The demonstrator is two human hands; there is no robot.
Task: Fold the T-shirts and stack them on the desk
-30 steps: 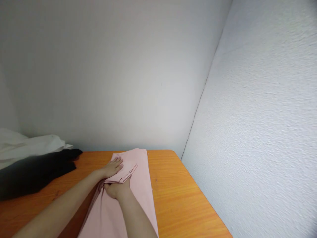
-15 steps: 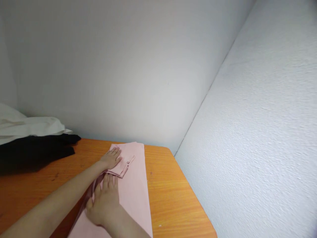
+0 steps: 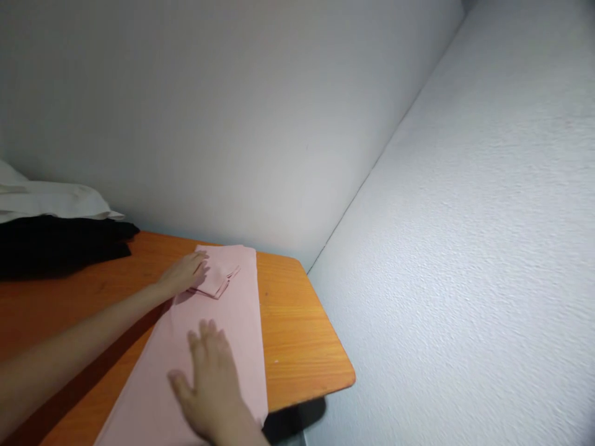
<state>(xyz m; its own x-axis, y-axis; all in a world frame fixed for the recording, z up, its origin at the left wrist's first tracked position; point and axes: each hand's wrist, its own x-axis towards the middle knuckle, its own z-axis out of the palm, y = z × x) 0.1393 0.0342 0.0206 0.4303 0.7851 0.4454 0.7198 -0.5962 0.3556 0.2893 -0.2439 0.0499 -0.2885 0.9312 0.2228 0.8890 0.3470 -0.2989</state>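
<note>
Both palms flat, nothing pinched: our left hand [image 3: 183, 273] presses the folded-over far end of the one pink cloth [image 3: 239, 310], and our right hand [image 3: 209, 378] lies fingers spread on its near part. It runs lengthwise down the table [image 3: 302, 334], with a bare strip of wood along its right side. Far left sits one black cloth [image 3: 60, 244] with one white cloth [image 3: 51, 198] on top, well apart from our hands.

Pink cloth [image 3: 232, 310], orange table [image 3: 297, 334]

left hand [image 3: 184, 273] flat, right hand [image 3: 210, 379] spread
</note>
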